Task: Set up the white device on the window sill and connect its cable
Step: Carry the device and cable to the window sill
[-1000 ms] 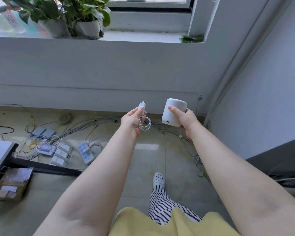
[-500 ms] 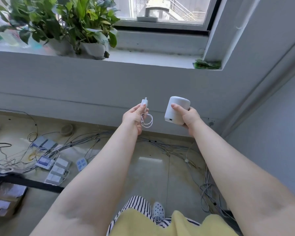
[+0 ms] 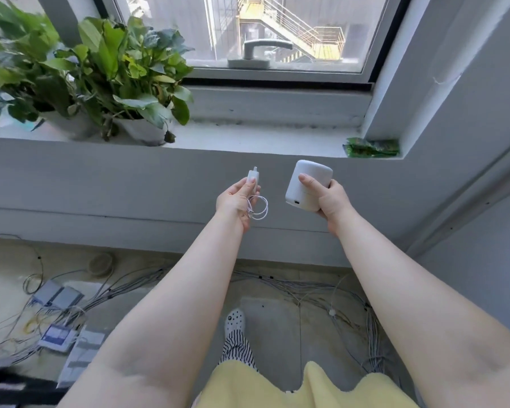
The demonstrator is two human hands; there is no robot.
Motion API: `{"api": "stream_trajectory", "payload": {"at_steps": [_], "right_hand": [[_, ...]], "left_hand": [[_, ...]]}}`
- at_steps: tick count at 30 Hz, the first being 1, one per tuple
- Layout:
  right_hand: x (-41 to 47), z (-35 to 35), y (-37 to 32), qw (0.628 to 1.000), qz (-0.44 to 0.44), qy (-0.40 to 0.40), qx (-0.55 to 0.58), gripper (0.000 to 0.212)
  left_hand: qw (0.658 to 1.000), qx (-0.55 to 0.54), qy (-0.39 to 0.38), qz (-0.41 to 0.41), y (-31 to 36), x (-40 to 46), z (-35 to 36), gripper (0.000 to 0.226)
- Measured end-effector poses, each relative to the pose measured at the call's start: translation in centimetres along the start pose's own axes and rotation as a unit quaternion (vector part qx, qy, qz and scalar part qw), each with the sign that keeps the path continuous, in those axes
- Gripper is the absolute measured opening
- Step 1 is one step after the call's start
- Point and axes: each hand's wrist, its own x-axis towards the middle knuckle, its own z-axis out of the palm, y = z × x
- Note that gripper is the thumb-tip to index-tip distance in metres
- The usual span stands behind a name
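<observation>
My right hand [image 3: 330, 201] grips the white device [image 3: 302, 184], a rounded cylinder with a small port near its lower edge, held tilted just below the window sill [image 3: 262, 142]. My left hand [image 3: 236, 201] pinches a white plug adapter [image 3: 252, 175] whose thin white cable [image 3: 259, 209] hangs from it in a small coil. The cable is not attached to the device; a gap separates the two hands. Both sit in front of the grey wall under the sill.
Two potted green plants [image 3: 106, 83] fill the sill's left part. A green packet [image 3: 371, 148] lies at the sill's right corner. The window handle [image 3: 255, 53] is behind. Bundled cables [image 3: 321, 295] and power strips [image 3: 59, 298] cover the floor.
Both hands have risen toward the sill, carrying the device and the adapter. My view has tilted up, so more of the window and plants shows.
</observation>
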Motion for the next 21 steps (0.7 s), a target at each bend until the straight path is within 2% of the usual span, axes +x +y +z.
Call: {"api": "stream_trajectory", "payload": {"at_steps": [3,6,13,16,21], "right_hand": [[3.9,1.6,-1.9,0.999,-0.021,0.024,0.012,0.059],[7.4,3.4,-3.3,0.998,-0.039,0.043,0.019,0.054],[14.1,8.0,-5.6,0.994,-0.07,0.082,0.007,0.06],[16.3,9.4,-5.8,0.992,-0.091,0.089,-0.025,0.067],[19.4,10.6,-6.0,0.984,-0.123,0.082,-0.096,0.066]], "left_hand": [[1.0,0.0,-0.002,-0.001,2.1,4.3,1.5,0.012],[1.0,-0.009,-0.003,-0.007,4.1,8.4,2.7,0.028],[1.0,-0.012,-0.008,0.004,9.5,16.6,4.7,0.037],[1.0,-0.013,-0.003,0.0,10.5,18.7,5.0,0.037],[1.0,-0.003,-0.001,-0.01,11.2,20.8,5.4,0.038]]}}
